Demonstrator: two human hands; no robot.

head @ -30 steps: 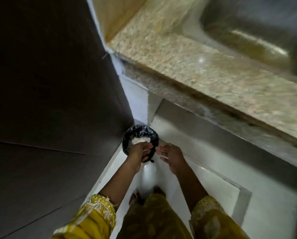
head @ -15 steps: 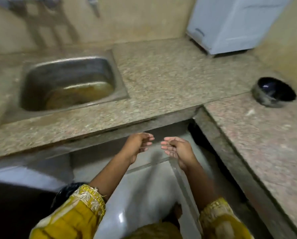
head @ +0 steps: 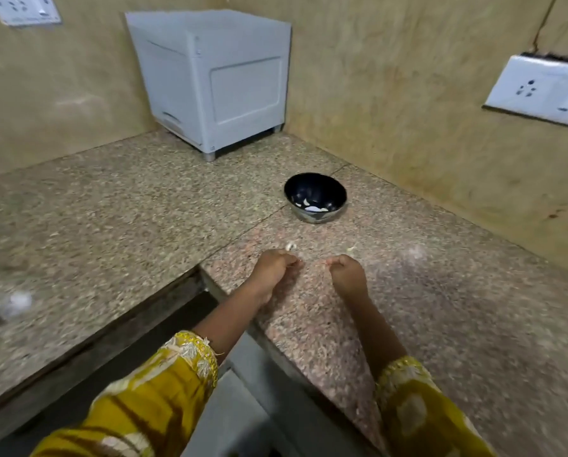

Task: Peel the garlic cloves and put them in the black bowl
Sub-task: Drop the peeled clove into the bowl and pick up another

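Two hands reach out over the speckled granite worktop (head: 424, 324), side by side and close together but not touching. The left hand (head: 274, 270) has its fingers curled in, with thumb and fingertips drawn together at the tip; the right hand (head: 345, 273) is curled the same way. Both look like they may be pinching something small, though motion blur makes it impossible to tell whether anything is held in either one. Both forearms emerge from yellow patterned sleeves (head: 163, 390) low in the frame.

Just beyond the left hand's fingertips, a small pale scrap (head: 290, 246) lies on the worktop, and another (head: 351, 249) lies just past the right hand; they could be garlic cloves or bits of skin, too blurred to say which.

Farther back, near the seam where the two slabs of the worktop meet, stands the black bowl (head: 315, 196), upright and well apart from the hands. Several pale pieces (head: 313, 206) lie at its bottom, which look like peeled garlic cloves.

In the corner behind the bowl, a light grey box-shaped appliance (head: 216, 80) stands on short feet against the beige walls. A white socket plate (head: 539, 90) is fixed to the right wall, and another (head: 25, 9) to the wall at upper left.
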